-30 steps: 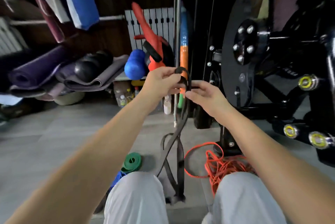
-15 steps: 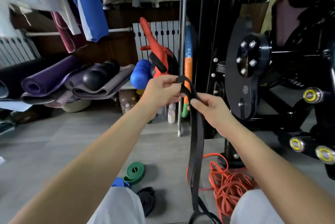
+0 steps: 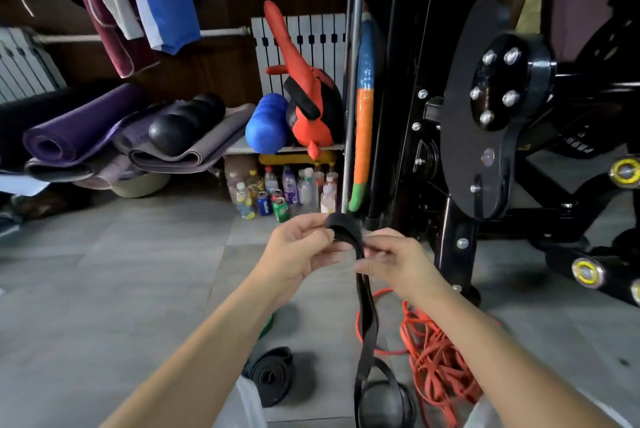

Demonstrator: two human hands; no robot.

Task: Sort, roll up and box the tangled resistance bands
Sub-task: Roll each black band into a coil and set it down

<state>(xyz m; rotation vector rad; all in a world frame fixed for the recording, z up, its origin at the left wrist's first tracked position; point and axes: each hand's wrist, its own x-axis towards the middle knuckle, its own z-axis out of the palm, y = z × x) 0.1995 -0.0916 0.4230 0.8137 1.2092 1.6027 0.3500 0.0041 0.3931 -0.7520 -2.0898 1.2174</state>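
1. The black band [image 3: 364, 320] is held up at mid-frame. Its top end is folded over into a tight first turn between the two hands, and the rest is left hanging toward six o'clock, ending in loose loops on the floor [image 3: 104, 289].
2. The fold is pinched from nine o'clock by the left hand [image 3: 298, 254], thumb and fingertips curled onto it. The strap just below is pinched from four o'clock by the right hand [image 3: 398, 263]. Both grips are narrow and closed on the band.
3. Here is the relation that matters: the long axis runs twelve to six, with all the slack below the grip. Rolling, it is judged, has to be fed downward, with the left hand nearer the coil's core and the right nearer the free length.
4. Further out, a rolled black band [image 3: 270, 372] is seen on the floor at seven o'clock. A sliver of green band [image 3: 266, 325] shows beside the left forearm.
5. An orange tangle [image 3: 436, 358] is spread at five o'clock, close to the hanging strap, which looks like a snag risk.
6. No box is seen.
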